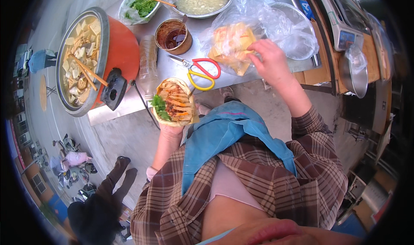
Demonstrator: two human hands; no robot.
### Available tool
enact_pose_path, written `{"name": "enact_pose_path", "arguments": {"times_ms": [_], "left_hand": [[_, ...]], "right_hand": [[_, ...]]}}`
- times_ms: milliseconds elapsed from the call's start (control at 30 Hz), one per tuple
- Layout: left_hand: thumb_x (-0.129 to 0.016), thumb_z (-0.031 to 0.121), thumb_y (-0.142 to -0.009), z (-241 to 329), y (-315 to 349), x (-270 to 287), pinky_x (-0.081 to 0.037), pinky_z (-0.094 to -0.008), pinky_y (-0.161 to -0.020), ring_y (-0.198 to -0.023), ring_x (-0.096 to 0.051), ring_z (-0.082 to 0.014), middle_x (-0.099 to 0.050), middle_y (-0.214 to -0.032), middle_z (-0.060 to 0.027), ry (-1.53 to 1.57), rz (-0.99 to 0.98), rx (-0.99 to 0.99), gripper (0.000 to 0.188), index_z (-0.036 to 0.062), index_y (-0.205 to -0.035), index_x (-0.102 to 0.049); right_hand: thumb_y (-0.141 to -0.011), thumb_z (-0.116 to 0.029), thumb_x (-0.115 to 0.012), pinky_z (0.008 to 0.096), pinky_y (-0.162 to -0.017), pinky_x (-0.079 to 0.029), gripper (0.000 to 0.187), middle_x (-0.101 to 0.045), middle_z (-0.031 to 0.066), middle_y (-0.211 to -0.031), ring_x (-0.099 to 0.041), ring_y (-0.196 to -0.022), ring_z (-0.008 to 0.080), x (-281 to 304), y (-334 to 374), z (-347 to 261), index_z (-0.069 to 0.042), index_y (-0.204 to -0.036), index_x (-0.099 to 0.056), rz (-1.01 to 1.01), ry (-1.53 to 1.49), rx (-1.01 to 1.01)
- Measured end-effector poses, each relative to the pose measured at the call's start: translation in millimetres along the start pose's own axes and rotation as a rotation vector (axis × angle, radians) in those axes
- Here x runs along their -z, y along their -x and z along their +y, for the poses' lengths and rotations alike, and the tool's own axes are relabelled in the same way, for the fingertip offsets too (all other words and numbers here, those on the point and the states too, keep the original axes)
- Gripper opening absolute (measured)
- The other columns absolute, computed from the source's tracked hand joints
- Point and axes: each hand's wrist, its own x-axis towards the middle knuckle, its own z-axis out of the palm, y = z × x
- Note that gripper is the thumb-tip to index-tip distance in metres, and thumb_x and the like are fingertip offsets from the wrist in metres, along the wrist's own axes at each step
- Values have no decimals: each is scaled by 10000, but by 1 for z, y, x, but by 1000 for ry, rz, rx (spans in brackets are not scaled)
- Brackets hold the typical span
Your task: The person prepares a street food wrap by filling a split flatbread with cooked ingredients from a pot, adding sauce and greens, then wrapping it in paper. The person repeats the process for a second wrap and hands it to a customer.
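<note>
In my left hand [171, 130] rests an opened flatbread [174, 89] filled with browned slices, dark red sauce and green herb leaves [160, 108]. My fingers curl beneath it, mostly hidden by the bread. My right hand [271, 57] pinches the edge of a stack of yellow paper bags [233, 40], which lies partly inside clear plastic. Between the hands, scissors [205, 73] with one red and one yellow handle lie on the metal table. Beside them stands a round tin [183, 45] of dark sauce.
At the left stands an orange-red pot [125, 50] of tofu pieces, chopsticks [88, 72] across it. Farther back are a bowl of chopped greens [143, 4] and a basin of pale shreds [202, 1]. A scale [347, 33] sits at right. Another person [97, 214] stands lower left.
</note>
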Motion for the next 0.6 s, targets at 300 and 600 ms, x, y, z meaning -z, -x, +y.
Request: {"name": "enact_pose_path", "arguments": {"times_ms": [300, 600], "left_hand": [[-344, 571, -861, -36, -61, -37, -441, -597, -821, -1101, -492, -440, -431, -1292, -243, 169, -238, -2, 692, 66, -1334, -363], [-454, 541, -837, -45, -69, -58, -438, -596, -818, -1074, -500, -447, -432, -1300, -223, 210, -184, -70, 663, 87, -1316, -390]], "right_hand": [[-802, -129, -617, 298, -729, -481, 223, -647, 87, -896, -627, -813, 193, 112, -43, 200, -51, -1010, -628, 327, 361, -371], [-813, -196, -571, 308, -827, -449, 336, -643, 141, -1019, -607, -931, 218, 95, -9, 352, 20, -1066, -622, 62, -445, -947]]}}
